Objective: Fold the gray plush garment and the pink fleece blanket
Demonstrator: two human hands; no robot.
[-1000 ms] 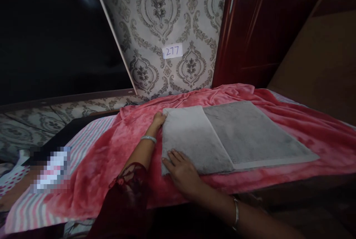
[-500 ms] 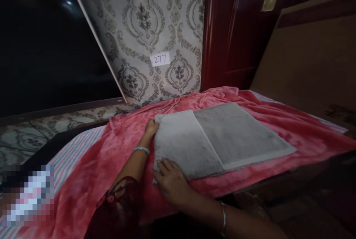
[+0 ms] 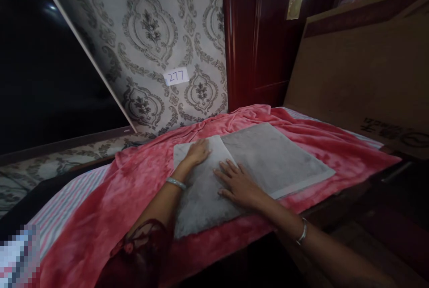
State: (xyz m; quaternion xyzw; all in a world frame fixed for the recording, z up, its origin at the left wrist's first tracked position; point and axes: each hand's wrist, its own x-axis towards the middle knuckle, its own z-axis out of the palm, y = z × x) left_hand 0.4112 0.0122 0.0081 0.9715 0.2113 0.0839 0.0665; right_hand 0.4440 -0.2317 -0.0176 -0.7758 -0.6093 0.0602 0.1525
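Observation:
A grey towel [image 3: 275, 156] lies on a pink plush blanket [image 3: 140, 181], its left part folded over onto the rest. My left hand [image 3: 198, 152] rests on the far portion of the folded flap, fingers stretched toward the flap's edge. Closer to me, my right hand [image 3: 239, 185] lies flat on the same flap with its fingers spread, by the edge where the layers meet. Neither hand grips the cloth. A bracelet circles each wrist.
Striped bedding [image 3: 75, 189] shows under the blanket at left. A large dark screen [image 3: 50, 69] leans at the left, and a cardboard box [image 3: 358, 73] stands at the right. A paper label marked 277 [image 3: 176, 76] is on the patterned wall behind.
Both hands have moved right, from the towel's left edge onto the middle of the folded flap. The left hand no longer holds the far left corner. The view has shifted slightly rightward.

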